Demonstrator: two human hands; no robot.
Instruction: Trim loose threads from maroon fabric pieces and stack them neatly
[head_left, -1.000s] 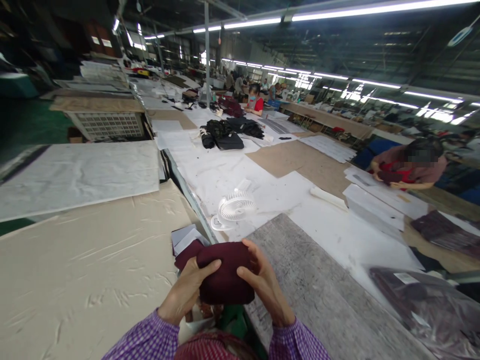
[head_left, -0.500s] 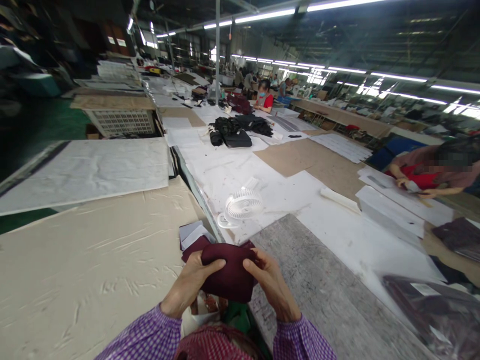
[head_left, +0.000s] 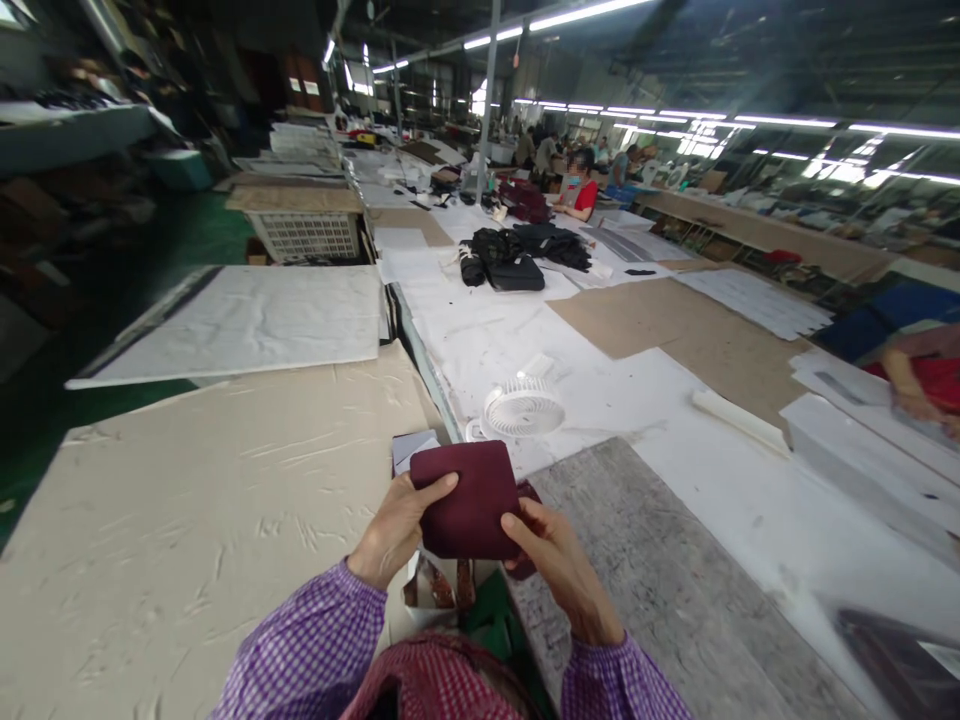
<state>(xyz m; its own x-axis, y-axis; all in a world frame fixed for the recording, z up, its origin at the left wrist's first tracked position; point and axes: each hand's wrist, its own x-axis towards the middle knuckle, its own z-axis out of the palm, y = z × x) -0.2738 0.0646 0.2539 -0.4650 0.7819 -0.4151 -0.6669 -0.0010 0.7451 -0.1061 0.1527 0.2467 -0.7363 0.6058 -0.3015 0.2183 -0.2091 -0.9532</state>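
Note:
A dark maroon fabric piece (head_left: pixel 469 505), roughly square with rounded corners, is held up in front of me. My left hand (head_left: pixel 397 525) grips its left side, thumb on the front face and fingers hidden behind. On the lower right edge, my right hand (head_left: pixel 551 550) pinches the same piece between thumb and fingers. More maroon fabric (head_left: pixel 529 490) shows behind it near my right fingers. Pale grey-white pieces (head_left: pixel 414 447) lie just beyond the held fabric, partly covered by it.
A white fan (head_left: pixel 523 408) lies on the white table just ahead. A grey mottled board (head_left: pixel 645 560) is at my right, a cream-covered surface (head_left: pixel 225 520) at my left. Black garments (head_left: pixel 510 262) are piled farther off. A co-worker's arm (head_left: pixel 911 385) shows at the right edge.
The maroon piece has been raised and flattened, its front face now turned more toward me. My view has swung left, so the surroundings sit farther right.

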